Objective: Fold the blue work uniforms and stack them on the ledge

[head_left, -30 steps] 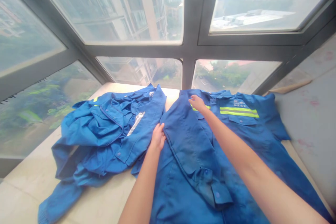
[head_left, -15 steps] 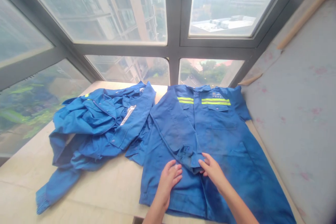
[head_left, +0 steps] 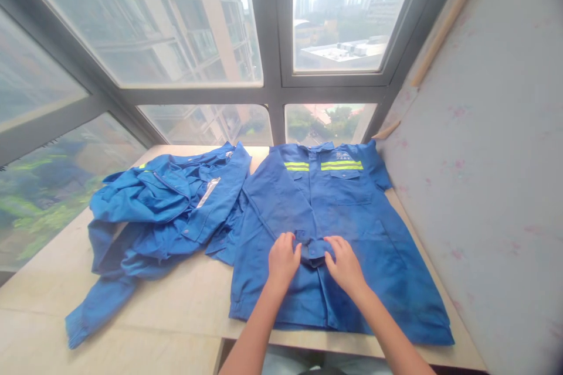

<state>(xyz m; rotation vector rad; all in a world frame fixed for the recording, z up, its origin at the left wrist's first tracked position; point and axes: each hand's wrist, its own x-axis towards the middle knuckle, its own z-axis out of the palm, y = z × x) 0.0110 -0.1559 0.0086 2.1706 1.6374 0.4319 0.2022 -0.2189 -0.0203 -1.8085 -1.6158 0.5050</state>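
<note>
Gray-framed windows (head_left: 271, 64) enclose the far and left edges of my pale wooden table (head_left: 176, 319); a flower-patterned wall (head_left: 492, 164) bounds its right edge. On the table's left half lies a crumpled blue garment (head_left: 158, 205), one sleeve trailing toward the near left corner, its right side meeting the work before me.

That work, a blue jacket (head_left: 378, 258), lies face up on the right half, collar toward the far edge, hem just inside the near edge, yellow-green bands (head_left: 341, 165) across the chest. Its sleeve (head_left: 281, 199) on my left is folded over the front, the cuff (head_left: 315, 251) lying between my hands.

My left hand (head_left: 282, 261) is partly open, thumb apart from fingers, touching the cuff's left side; my right hand (head_left: 345, 263), more widely open, touches its right side. Neither is closed on the cloth.
</note>
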